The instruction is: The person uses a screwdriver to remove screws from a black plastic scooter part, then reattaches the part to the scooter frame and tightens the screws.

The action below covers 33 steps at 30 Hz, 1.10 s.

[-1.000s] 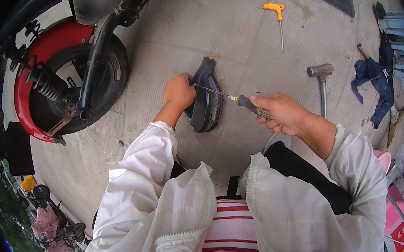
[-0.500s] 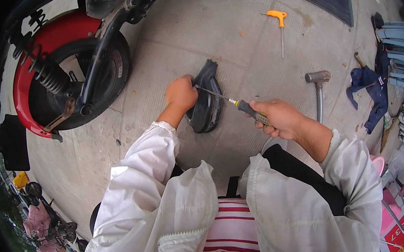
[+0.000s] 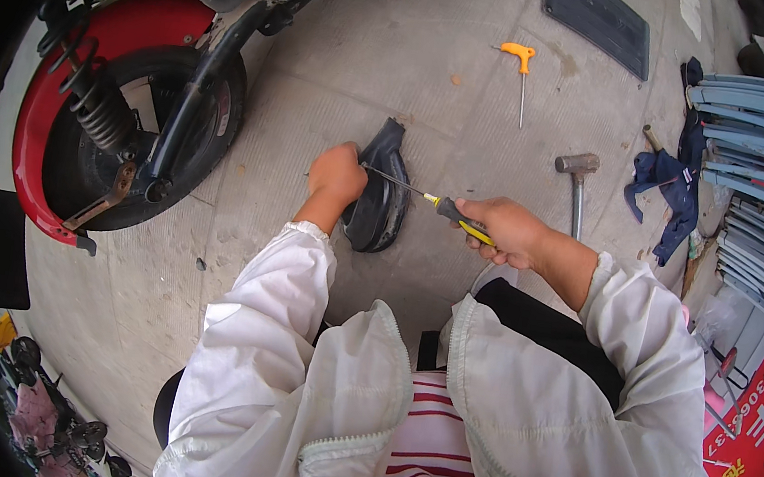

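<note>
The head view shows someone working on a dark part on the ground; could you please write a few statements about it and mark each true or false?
1. The right hand grips a screwdriver with a yellow-and-black handle. True.
2. The left hand rests on the hammer. False: it holds the dark plastic part; the hammer lies untouched on the concrete floor.
3. The orange T-handle tool lies apart from both hands. True.
4. The wheel's fender is blue. False: it is red.
</note>
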Each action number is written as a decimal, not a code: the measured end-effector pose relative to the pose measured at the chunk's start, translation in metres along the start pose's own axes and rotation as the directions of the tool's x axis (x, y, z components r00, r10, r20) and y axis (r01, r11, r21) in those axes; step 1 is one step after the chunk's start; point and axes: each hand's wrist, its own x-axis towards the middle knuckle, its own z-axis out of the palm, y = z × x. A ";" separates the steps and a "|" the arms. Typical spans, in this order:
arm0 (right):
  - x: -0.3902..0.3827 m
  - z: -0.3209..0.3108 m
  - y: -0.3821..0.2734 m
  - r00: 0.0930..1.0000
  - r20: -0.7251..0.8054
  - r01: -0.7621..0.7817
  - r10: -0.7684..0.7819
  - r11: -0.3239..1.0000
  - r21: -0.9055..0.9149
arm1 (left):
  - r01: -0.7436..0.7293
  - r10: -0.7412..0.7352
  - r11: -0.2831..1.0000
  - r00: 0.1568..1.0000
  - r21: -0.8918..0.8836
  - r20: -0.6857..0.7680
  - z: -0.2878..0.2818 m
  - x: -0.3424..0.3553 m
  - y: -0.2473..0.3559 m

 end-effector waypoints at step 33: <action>-0.016 0.065 0.003 0.694 -0.208 0.248 -0.689 0.500 -0.830 | 0.015 0.000 0.989 0.994 -0.149 0.105 0.002 0.026 -0.021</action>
